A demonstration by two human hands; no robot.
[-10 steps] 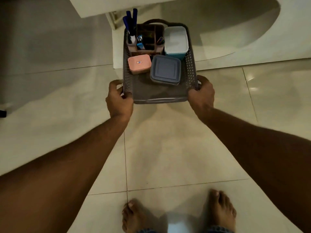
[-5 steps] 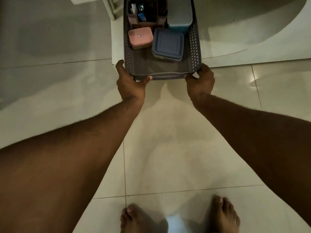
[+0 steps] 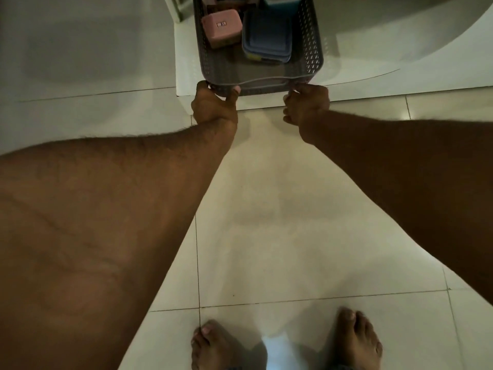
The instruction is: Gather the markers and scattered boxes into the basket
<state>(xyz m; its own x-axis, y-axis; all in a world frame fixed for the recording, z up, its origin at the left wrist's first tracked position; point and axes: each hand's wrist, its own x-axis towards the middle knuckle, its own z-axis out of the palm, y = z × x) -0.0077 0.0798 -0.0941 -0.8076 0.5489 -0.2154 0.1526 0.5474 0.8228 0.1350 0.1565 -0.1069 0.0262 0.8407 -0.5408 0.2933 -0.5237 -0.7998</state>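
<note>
A grey perforated basket (image 3: 312,49) is held out in front of me, its far end cut off by the top of the frame. Inside lie a pink box (image 3: 221,28), a blue-lidded flat box (image 3: 266,38) and, at the far edge, part of a white-lidded teal box (image 3: 281,1). My left hand (image 3: 213,105) grips the basket's near left corner, thumb curled up on the front wall. My right hand (image 3: 306,105) grips the near right corner, fingers curled. The markers are out of frame.
Below the basket stands a white raised block (image 3: 184,65) beside a white curved platform (image 3: 400,62). Glossy pale floor tiles (image 3: 266,209) spread beneath me. My bare feet (image 3: 354,343) stand at the bottom edge.
Both hands have carried the basket farther away and upward in the frame; the organiser with markers has left view. My grip slid from the basket's sides to its near corners.
</note>
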